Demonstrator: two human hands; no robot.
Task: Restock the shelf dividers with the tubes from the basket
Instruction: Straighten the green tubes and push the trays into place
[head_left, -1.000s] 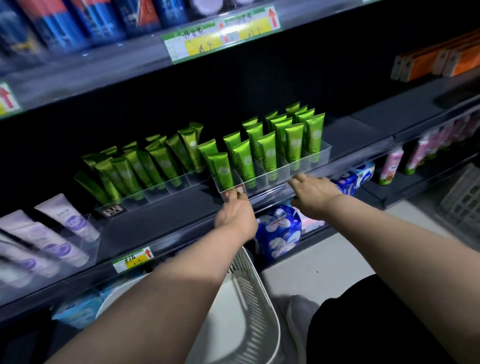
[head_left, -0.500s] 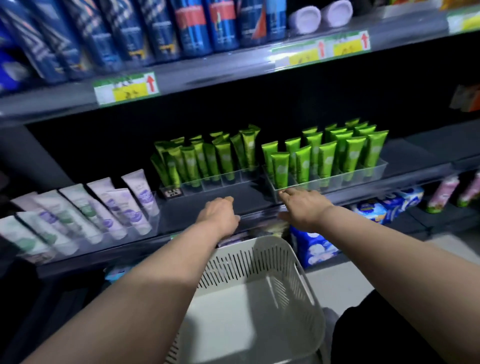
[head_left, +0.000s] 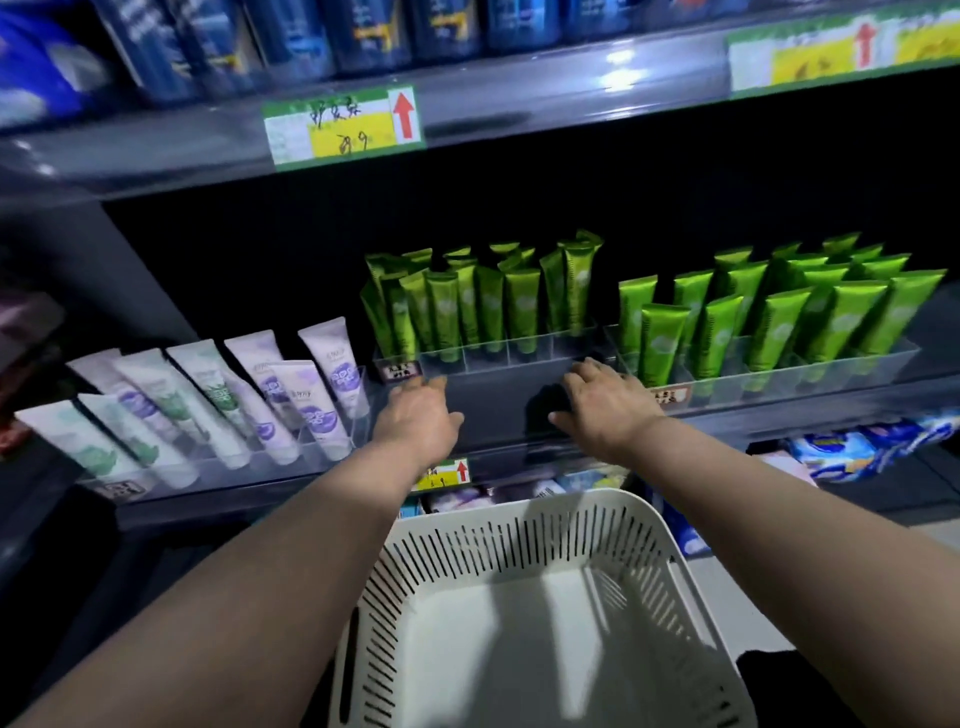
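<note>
Far left on the shelf (head_left: 498, 410): pale tubes (head_left: 218, 410), white with lilac or green print, lean back in a clear left divider (head_left: 208, 470) right at the shelf lip.
Left hand (head_left: 415, 421): palm down, fingers loosely extended, grip released and holding nothing; fingertips reach the near left corner of the middle divider, contact unclear.
Middle divider (head_left: 498, 358): clear, thin-walled plastic, set farther back than its neighbours; dark green tubes (head_left: 483, 306) stand upright in it, crimped ends up.
Open room: bare dark strip of shelf between the two hands, from the middle divider's near wall to the lip.
Basket (head_left: 519, 508): white slotted plastic, rounded corners, near and below that strip, between the forearms.
Right hand (head_left: 608, 410): palm down, grip released, fingertips at the middle divider's near right corner.
Right divider (head_left: 810, 366): clear, just beside the middle one; bright green tubes (head_left: 779, 322), glossy, packed upright.
Above: grey shelf edge with a green and yellow price tag (head_left: 343, 127); blue packs (head_left: 363, 31), blurred.
</note>
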